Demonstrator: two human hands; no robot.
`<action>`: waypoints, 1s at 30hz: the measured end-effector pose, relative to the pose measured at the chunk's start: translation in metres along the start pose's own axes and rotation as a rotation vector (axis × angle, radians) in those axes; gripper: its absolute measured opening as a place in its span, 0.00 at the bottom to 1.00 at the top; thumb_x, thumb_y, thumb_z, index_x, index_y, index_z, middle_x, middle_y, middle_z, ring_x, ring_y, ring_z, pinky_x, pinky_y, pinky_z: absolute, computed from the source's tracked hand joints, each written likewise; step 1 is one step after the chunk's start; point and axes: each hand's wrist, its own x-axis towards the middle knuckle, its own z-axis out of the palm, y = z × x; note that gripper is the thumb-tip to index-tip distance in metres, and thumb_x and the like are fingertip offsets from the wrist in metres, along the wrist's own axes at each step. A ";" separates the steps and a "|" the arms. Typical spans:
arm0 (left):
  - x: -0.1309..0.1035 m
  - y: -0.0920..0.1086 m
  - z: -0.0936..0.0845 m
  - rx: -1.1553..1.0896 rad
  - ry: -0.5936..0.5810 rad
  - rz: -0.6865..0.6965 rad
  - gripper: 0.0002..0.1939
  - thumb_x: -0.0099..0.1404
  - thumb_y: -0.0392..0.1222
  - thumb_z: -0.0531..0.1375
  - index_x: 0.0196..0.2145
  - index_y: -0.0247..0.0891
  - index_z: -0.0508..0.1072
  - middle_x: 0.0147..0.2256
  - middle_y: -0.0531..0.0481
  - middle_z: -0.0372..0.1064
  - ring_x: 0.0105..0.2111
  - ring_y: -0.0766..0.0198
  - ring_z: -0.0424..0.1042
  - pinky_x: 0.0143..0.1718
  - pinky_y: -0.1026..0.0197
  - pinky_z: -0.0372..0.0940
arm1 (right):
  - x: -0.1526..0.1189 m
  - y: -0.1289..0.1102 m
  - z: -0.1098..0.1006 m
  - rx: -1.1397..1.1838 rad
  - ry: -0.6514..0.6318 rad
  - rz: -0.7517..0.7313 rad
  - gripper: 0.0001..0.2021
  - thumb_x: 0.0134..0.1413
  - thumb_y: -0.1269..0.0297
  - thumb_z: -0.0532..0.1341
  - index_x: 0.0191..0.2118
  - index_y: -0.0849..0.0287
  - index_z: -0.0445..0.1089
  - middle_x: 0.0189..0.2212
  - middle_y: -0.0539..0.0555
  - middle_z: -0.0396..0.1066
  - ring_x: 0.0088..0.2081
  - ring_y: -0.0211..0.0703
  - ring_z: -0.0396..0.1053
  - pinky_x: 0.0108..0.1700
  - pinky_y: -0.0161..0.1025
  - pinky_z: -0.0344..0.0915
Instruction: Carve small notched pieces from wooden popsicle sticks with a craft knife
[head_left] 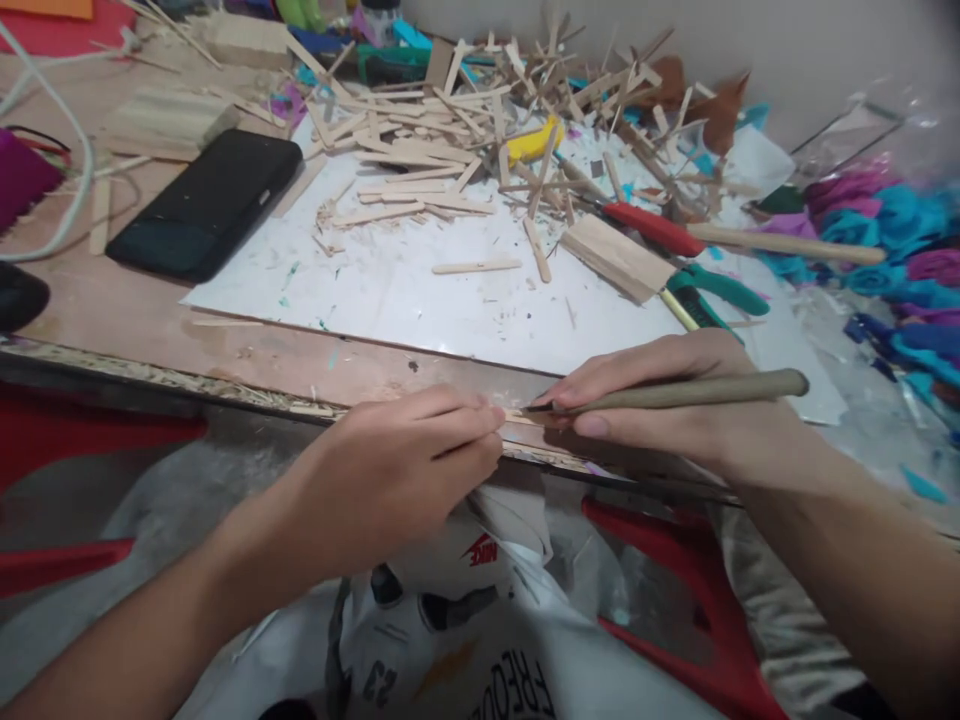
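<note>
at the table edge (555, 455), right hand (694, 428) grips a tool (697, 390); left hand (416, 455) pinches a mostly hidden stick (513, 413).

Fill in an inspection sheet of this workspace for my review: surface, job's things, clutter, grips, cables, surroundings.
Surface: pinkish-brown table, partly covered by a white sheet; wood shavings along the near edge.
Job's things: dark-tipped tool with a wooden handle; small wood strip, mostly hidden.
Clutter: heaped wooden sticks, black phone-like device, red-handled tool, wood block, green-handled tool.
Grips: bare hands; left grip pinches the strip, right grip holds the tool, its tip at the strip.
Cables: white cable looping at far left.
Surroundings: pale wall behind; red furniture parts below the table edge.
</note>
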 end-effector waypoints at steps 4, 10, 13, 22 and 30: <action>-0.001 -0.004 0.003 -0.009 0.001 0.023 0.10 0.84 0.34 0.58 0.53 0.38 0.80 0.57 0.54 0.83 0.60 0.66 0.79 0.69 0.63 0.72 | 0.000 0.006 0.006 0.047 -0.014 -0.013 0.08 0.53 0.54 0.79 0.38 0.46 0.89 0.40 0.51 0.88 0.37 0.49 0.86 0.33 0.36 0.81; 0.002 -0.003 0.007 -0.012 0.107 0.039 0.04 0.80 0.32 0.64 0.46 0.36 0.80 0.51 0.53 0.85 0.54 0.63 0.83 0.63 0.62 0.77 | 0.003 0.010 0.003 0.067 -0.128 0.005 0.12 0.53 0.49 0.81 0.41 0.45 0.90 0.43 0.52 0.88 0.42 0.50 0.87 0.38 0.35 0.82; 0.003 0.000 0.006 -0.004 0.123 0.027 0.03 0.79 0.33 0.66 0.45 0.37 0.80 0.50 0.54 0.85 0.53 0.63 0.83 0.62 0.63 0.77 | 0.005 0.010 0.002 0.048 -0.118 0.008 0.13 0.52 0.48 0.81 0.42 0.45 0.90 0.42 0.51 0.88 0.41 0.49 0.87 0.36 0.33 0.81; 0.004 0.002 0.006 0.018 0.138 0.020 0.06 0.76 0.30 0.68 0.48 0.36 0.80 0.50 0.54 0.86 0.52 0.63 0.84 0.60 0.63 0.78 | 0.003 0.006 0.003 0.025 -0.092 0.007 0.11 0.52 0.50 0.81 0.40 0.44 0.90 0.39 0.50 0.88 0.40 0.51 0.87 0.35 0.34 0.82; 0.003 0.004 0.005 0.016 0.140 -0.007 0.03 0.76 0.32 0.69 0.43 0.37 0.80 0.48 0.54 0.86 0.51 0.64 0.84 0.59 0.63 0.78 | 0.006 0.009 0.002 -0.004 -0.095 -0.022 0.12 0.51 0.48 0.80 0.40 0.43 0.90 0.39 0.49 0.88 0.39 0.52 0.88 0.31 0.33 0.81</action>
